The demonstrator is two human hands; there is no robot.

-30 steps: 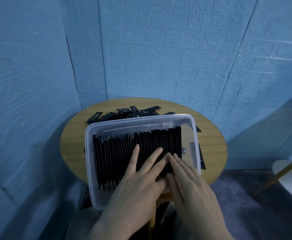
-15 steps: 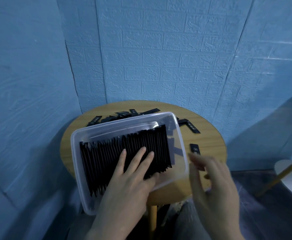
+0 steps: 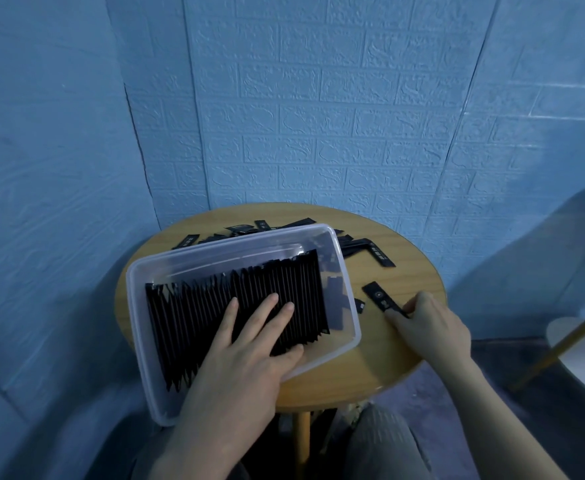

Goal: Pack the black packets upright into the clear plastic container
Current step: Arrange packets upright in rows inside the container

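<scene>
right hand (image 3: 426, 323): left the packed row, went out to its own side, now down on the worktop (image 3: 412, 271) pinching a loose packet (image 3: 381, 298)
container (image 3: 348, 299): slid and turned toward the left hand's side, its near corner now past the worktop edge
left hand (image 3: 249, 344): moved with the container
</scene>
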